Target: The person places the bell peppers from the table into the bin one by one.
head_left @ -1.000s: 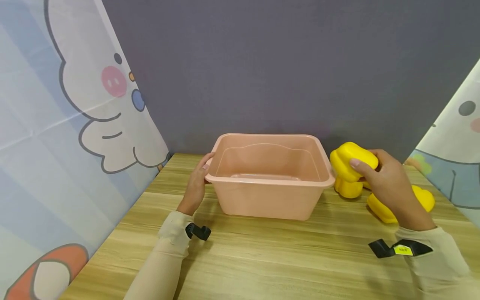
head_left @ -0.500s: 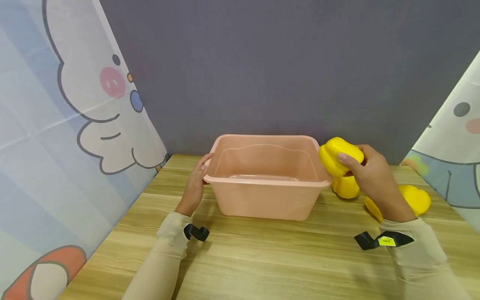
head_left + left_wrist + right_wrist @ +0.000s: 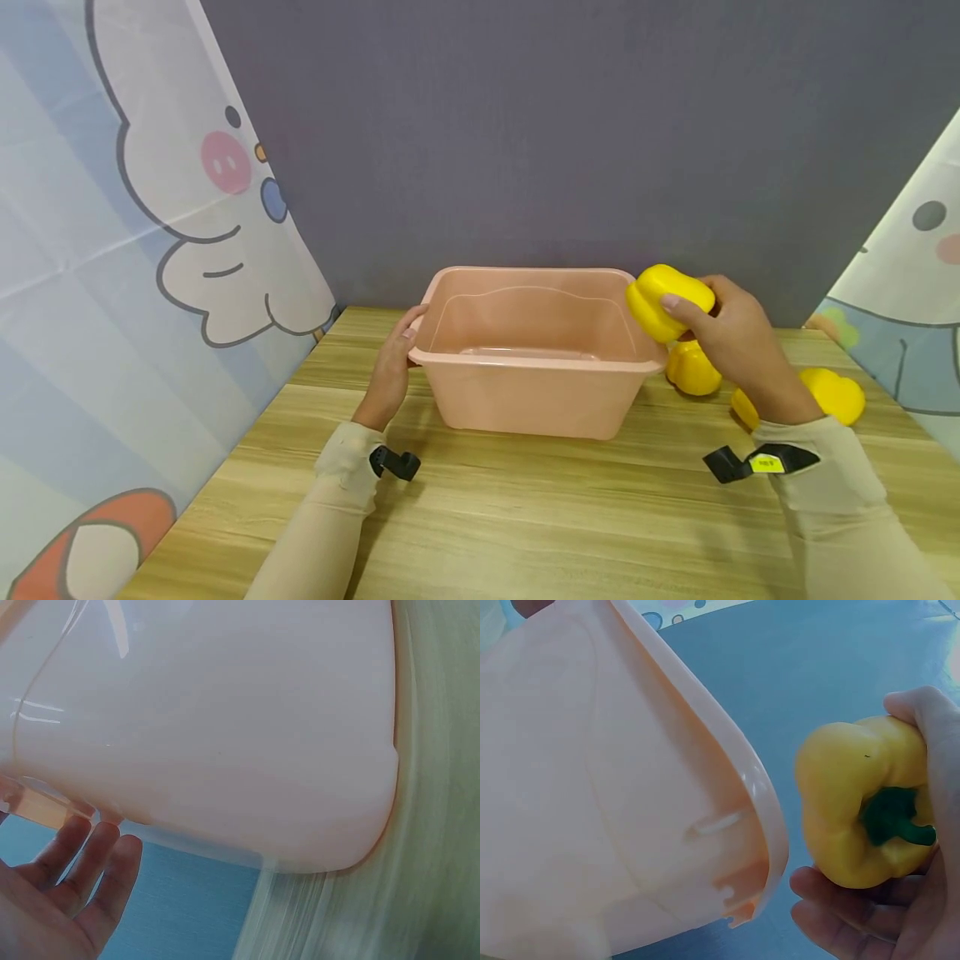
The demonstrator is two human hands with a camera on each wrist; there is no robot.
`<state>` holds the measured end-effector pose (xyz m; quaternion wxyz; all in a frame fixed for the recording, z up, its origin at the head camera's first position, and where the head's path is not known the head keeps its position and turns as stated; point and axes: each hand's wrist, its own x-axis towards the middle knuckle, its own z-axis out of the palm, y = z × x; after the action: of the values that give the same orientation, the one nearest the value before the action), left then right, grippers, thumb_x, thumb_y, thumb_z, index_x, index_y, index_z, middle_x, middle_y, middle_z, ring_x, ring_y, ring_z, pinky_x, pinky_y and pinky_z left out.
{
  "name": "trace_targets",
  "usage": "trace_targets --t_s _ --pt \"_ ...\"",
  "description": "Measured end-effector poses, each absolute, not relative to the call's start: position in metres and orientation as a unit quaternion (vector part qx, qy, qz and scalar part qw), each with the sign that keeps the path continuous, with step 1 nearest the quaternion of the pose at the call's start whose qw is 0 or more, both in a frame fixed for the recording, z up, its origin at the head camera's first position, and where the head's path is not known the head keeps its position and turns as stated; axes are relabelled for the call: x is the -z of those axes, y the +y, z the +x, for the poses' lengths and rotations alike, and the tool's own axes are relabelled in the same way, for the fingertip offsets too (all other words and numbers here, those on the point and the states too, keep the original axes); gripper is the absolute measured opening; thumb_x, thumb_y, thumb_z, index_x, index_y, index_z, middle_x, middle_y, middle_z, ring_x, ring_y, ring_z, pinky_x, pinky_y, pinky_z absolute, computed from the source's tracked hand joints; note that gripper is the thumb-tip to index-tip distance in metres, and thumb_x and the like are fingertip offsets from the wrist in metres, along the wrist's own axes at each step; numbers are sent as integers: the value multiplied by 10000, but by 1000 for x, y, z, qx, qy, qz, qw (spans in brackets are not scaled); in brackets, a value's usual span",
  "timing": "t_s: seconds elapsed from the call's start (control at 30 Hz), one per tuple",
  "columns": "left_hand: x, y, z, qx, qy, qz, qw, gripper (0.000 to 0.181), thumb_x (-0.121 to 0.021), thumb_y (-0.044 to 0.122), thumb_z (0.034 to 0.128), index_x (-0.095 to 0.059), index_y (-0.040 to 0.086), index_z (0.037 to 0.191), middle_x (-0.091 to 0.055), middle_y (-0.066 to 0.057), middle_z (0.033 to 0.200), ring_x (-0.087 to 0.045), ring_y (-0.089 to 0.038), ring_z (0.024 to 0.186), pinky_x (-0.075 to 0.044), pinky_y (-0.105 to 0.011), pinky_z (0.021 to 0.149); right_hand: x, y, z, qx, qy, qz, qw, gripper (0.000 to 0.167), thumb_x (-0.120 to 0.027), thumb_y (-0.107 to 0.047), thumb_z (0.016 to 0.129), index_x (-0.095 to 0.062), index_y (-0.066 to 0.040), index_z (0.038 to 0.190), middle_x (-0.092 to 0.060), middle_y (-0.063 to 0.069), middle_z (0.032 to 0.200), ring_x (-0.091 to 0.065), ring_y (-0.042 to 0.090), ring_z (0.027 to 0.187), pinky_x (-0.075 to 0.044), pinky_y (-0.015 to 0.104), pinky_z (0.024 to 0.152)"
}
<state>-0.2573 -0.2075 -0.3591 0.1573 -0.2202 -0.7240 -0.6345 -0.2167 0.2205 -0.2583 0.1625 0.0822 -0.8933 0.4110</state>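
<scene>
A yellow bell pepper (image 3: 663, 302) with a green stem (image 3: 892, 817) is held in my right hand (image 3: 738, 337), thumb on the near side and fingers around the other. It is in the air beside the right rim of a pink plastic basin (image 3: 525, 396). My left hand (image 3: 392, 362) grips the basin's left rim, thumb on top; in the left wrist view its fingertips (image 3: 120, 851) reach under the rim. The basin stands upright, and its visible inside holds nothing. Below the held pepper, a second yellow pepper (image 3: 693, 371) sits on the table.
More yellow pepper shapes (image 3: 834, 396) lie on the wood-grain table (image 3: 525, 517) at the right, partly hidden by my right forearm. A dark grey panel (image 3: 525, 142) rises behind the basin. Cartoon-printed sheets (image 3: 97, 275) hang at both sides.
My right hand has carried the pepper left and slightly up, from right of the basin to close by its right rim. The left hand and basin have stayed in place.
</scene>
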Motion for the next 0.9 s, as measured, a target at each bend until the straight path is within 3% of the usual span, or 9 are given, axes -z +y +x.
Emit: trace_targets --t_s 0.2,0.57,0.9 --pt "359 -203 -257 636 -722 -224 157 524 -336 396 1072 -413 156 1531 -530 -291 1292 -529 -480 1057 -483 -334 809 255 221 -222 -383 -904 106 161 623 -569 -469 989 -479 74 1279 -554 189 1050 -568 323 823 -486 209 626" --pt "358 -204 -257 630 -726 -220 167 505 -328 376 1076 -424 174 1528 -533 -323 1209 -526 -486 1047 -482 -335 810 245 214 -226 -351 -920 103 143 682 -567 -566 957 -482 39 1261 -570 181 1020 -588 312 820 -486 334 656" --pt "359 -206 -258 629 -726 -222 168 500 -326 353 1076 -431 148 1520 -547 -223 1333 -539 -444 1062 -485 -328 800 239 207 -232 -333 -928 128 109 674 -546 -582 962 -491 25 1249 -572 173 1064 -581 322 886 -491 359 730"
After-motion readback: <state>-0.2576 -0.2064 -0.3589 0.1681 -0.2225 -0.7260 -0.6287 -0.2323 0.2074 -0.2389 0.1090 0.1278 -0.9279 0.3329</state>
